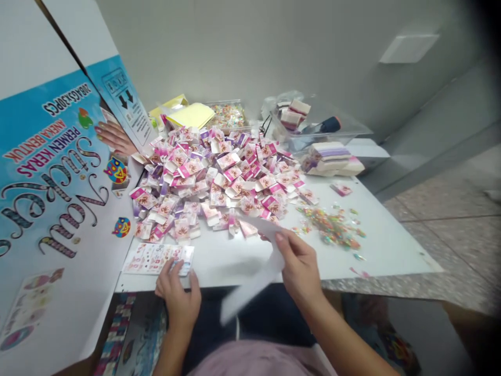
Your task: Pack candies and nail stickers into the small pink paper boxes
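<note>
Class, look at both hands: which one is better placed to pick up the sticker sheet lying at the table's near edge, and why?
Left. The left hand already rests its fingers on the sticker sheet, while the right hand is occupied holding a white paper strip.

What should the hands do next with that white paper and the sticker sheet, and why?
Probably lay the white strip aside. The right hand holds it blurred over the table edge, while the left hand only fingers the sticker sheet.

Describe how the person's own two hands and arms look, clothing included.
Both the left hand and the right hand are bare: no gloves, rings or watch visible. The forearms are uncovered too, no sleeves in view. Nails look short and plain.
</note>
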`<state>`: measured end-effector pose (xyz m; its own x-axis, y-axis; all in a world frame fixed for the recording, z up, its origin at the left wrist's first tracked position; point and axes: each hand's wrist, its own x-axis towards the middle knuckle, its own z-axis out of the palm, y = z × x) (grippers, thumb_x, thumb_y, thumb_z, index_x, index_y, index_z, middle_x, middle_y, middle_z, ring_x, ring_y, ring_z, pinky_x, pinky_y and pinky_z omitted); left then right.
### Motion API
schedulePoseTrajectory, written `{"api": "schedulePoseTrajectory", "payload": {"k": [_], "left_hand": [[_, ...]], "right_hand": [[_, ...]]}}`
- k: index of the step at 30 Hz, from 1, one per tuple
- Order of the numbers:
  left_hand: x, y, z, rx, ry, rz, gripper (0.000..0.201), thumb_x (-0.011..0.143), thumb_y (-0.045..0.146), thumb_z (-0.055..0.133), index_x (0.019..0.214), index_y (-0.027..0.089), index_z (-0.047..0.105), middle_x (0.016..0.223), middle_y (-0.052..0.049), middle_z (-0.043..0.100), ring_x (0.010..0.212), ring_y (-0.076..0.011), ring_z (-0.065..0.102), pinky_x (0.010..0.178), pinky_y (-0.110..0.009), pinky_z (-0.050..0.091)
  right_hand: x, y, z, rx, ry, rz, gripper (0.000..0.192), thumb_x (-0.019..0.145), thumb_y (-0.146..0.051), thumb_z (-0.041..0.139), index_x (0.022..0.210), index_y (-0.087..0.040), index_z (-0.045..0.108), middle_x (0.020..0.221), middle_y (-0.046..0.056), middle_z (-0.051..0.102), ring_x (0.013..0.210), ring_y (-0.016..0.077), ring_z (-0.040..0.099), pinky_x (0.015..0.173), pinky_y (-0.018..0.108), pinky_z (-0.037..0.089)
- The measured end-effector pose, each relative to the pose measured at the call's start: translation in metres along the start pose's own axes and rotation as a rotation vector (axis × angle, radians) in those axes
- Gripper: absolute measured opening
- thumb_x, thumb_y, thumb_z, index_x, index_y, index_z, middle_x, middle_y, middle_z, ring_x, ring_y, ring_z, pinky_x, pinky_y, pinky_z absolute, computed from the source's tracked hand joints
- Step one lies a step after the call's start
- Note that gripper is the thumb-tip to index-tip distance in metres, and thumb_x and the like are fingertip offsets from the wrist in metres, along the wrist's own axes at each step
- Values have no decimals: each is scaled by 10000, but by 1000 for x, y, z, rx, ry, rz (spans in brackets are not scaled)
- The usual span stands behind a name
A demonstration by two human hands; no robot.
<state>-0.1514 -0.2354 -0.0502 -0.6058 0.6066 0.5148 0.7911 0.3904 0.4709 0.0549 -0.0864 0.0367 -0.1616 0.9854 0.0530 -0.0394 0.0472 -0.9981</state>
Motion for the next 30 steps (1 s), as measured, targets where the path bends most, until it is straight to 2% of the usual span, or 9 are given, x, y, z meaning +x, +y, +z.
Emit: {"api": "schedulePoseTrajectory", "payload": {"k": [4, 8, 10, 14, 18, 22, 24, 27, 30], "left_hand": [[3, 54, -21, -501, 15, 0, 434, 835, 399, 576, 1208, 188, 509, 1302, -182, 526, 1240, -355, 498, 1073, -557, 336], [7, 125, -24, -1117, -1089, -429, 496, 842, 463, 615, 1236, 177, 520, 980, -140, 705, 815, -262, 704, 742, -397, 565], [12, 146, -20, -1186, -1263, -639, 483, 861, 552, 548, 1127, 149, 572, 716, -83, 699, 527, -213, 650, 494, -316, 515], [31, 151, -15, -1239, -935, -683, 433, 795, 551, 620, 949, 151, 676, 834, -100, 738, 737, -267, 691, 608, -342, 547], [37, 145, -9, -1336, -920, -785, 462, 829, 570, 587, 921, 133, 708, 896, -108, 732, 855, -271, 689, 748, -367, 550], [27, 149, -5, -1292, -739, -699, 342, 869, 467, 626, 990, 151, 672, 891, -60, 711, 805, -191, 660, 759, -289, 514], [23, 152, -8, -1228, -641, -569, 339, 901, 478, 573, 933, 154, 665, 869, -49, 684, 765, -170, 628, 711, -261, 497], [18, 157, -10, -1093, -666, -344, 343, 923, 456, 535, 822, 154, 661, 930, -71, 641, 802, -174, 609, 695, -253, 482], [11, 157, -1, -941, -611, -348, 254, 903, 418, 574, 892, 172, 636, 1151, -106, 571, 924, -196, 602, 716, -261, 491]], "right_hand": [[-1, -7, -12, 245, -29, 237, 372, 841, -522, 659, 1070, -231, 692, 960, 84, 763, 827, 280, 727, 682, 384, 589], [-6, -9, -4, 384, -10, 197, 369, 859, -514, 637, 1133, -267, 655, 1049, 83, 750, 889, 281, 726, 738, 423, 597], [-9, -11, -7, 299, -48, 38, 296, 886, -482, 607, 1082, -275, 688, 1062, 81, 746, 928, 292, 715, 795, 467, 577], [-12, -21, -36, -229, -455, -458, 292, 913, -290, 525, 1135, -343, 706, 1172, 51, 715, 1126, 322, 628, 999, 587, 402], [-26, -15, -52, -504, -711, -612, 513, 838, -246, 560, 1334, -378, 572, 1399, 39, 570, 1345, 354, 443, 1122, 637, 159], [-53, 14, -34, -196, -324, -238, 498, 862, -342, 624, 1349, -312, 524, 1282, 99, 622, 1300, 308, 475, 1097, 527, 325], [-61, 25, -21, -7, -315, 84, 381, 854, -403, 660, 1197, -241, 617, 1026, 85, 693, 1004, 264, 632, 886, 406, 505], [-63, 28, -13, 260, -303, 406, 301, 828, -475, 678, 848, -174, 678, 664, 9, 628, 581, 152, 560, 567, 262, 466], [-59, 19, -18, 511, -315, 490, 320, 748, -410, 768, 966, -190, 685, 727, 5, 647, 614, 140, 560, 595, 244, 446]]}}
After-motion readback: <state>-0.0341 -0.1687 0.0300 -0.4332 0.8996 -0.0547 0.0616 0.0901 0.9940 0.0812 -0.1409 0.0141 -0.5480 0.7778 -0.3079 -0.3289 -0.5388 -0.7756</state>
